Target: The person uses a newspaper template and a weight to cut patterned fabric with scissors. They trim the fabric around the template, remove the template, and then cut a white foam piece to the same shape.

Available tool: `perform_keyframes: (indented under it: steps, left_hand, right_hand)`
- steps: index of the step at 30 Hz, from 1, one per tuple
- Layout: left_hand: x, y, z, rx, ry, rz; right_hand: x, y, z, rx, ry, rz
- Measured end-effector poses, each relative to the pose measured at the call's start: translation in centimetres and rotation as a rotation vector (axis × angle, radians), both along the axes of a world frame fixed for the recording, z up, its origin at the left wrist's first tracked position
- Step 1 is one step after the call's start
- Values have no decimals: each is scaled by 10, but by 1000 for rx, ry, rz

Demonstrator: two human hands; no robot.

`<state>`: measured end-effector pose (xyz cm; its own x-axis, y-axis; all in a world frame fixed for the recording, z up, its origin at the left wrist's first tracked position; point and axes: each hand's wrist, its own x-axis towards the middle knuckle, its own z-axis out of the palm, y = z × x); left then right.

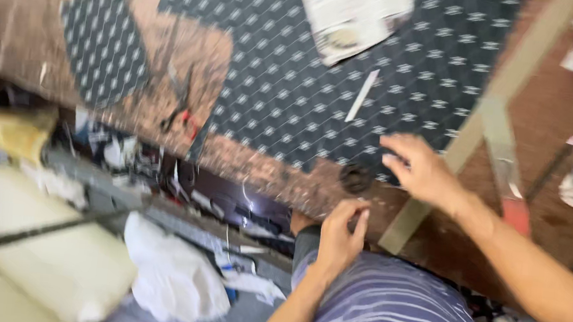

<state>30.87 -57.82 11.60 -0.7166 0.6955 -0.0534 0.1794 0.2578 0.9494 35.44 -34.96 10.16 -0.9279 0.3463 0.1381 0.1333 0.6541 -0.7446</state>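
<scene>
Blurrily, the right hand (420, 170) hovers open at three o'clock of a dark round object (355, 177). At six o'clock, the left hand (341, 235) pinches something unclear.

Small dark round disc (355, 177), flat at table edge, btwn both hands, beside patterned dark cloth (293, 92).

Printed paper: a crumpled white and grey printed paper sheet (352, 13) is seen at the bench's far edge, laid on the dark patterned fabric (293, 92).
</scene>
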Motion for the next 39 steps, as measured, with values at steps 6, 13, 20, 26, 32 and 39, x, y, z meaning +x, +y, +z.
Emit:
perform_keyframes:
  steps: [6, 13, 20, 26, 32, 39]
  left_hand:
    - [-133, -59, -42, -31, 235, 223]
    - [-303, -143, -99, -162, 458, 249]
    - [-361, -161, -93, -129, 558, 134]
    - [-331, -133, -113, -119, 610, -184]
    - [-321, -129, -146, -120, 649, -232]
    - [-343, -122, -159, -161, 702, -383]
  right_hand:
    - [-180, -6, -15, 127, -224, -50]
    - [-292, -39, -63, 279, -163, -282]
    - [-257, -140, -83, 224, -292, 47]
    - [-215, -165, -94, 248, -163, 26]
    - [-208, -154, -107, 308, -263, -24]
    - [-190, -149, -105, 307, -351, -92]
